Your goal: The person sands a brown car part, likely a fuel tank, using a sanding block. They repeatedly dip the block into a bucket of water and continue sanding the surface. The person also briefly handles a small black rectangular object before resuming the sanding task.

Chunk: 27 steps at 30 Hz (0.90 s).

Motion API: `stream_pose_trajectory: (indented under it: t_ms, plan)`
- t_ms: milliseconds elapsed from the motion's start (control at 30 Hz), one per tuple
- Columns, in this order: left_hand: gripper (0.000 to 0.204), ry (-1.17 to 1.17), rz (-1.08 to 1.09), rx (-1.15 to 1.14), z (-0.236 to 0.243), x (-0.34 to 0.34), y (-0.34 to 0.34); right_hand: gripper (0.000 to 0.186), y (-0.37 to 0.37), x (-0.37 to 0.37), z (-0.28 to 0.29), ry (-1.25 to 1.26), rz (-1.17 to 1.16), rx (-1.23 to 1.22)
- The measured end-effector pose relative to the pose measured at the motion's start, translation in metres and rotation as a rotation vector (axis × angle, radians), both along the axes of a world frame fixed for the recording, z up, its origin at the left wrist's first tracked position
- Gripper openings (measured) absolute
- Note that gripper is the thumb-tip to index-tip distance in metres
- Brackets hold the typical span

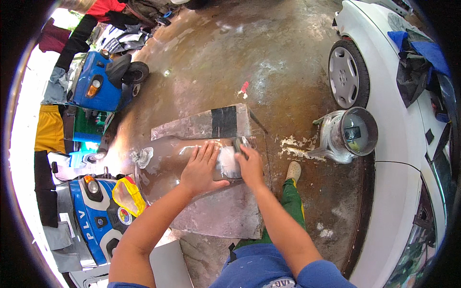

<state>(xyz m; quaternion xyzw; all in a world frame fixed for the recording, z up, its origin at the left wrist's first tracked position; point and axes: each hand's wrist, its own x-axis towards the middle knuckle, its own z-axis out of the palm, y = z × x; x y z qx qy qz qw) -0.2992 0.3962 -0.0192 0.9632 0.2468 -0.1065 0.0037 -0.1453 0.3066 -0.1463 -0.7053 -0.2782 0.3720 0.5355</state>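
A glossy brown panel [163, 163] is lying across a worn worktop [216, 218], a whitish patch [228, 163] showing between the two bare hands. The left hand [200, 168] is resting flat on it, fingers lying close together and thumb spreading wide, gripping nothing and apparently steadying the piece. The right hand [250, 165] is curling its fingers around a small greyish block [237, 145] at the panel's right end, seemingly keeping its face against the surface; its underside is not showing. A crumpled clear plastic piece [142, 157] is sitting by the panel's far left end. To the right, a bucket [334, 139] with whitish streaks is standing near a white car [398, 187], probably within easy reach for wetting; it is holding cloudy liquid [367, 129], a dark rectangular piece [352, 133] and a yellow-green item [354, 146]. Blue vehicles [98, 79] are lining the left side of the stained floor [206, 67].
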Motion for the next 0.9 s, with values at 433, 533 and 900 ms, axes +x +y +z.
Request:
stream_pose_trajectory:
  t_ms: [433, 533, 900]
  plan:
    - [0.116, -0.028, -0.023, -0.024, -0.002, 0.005, 0.003, 0.040, -0.001, -0.004, -0.004, -0.196, 0.032, 0.027]
    - [0.117, -0.017, 0.000, -0.016, 0.003, -0.009, -0.002, 0.040, -0.047, -0.037, 0.023, -0.260, 0.085, 0.076]
    - [0.117, -0.015, 0.016, -0.047, 0.006, -0.003, 0.000, 0.037, -0.025, -0.019, 0.030, -0.348, 0.094, 0.084]
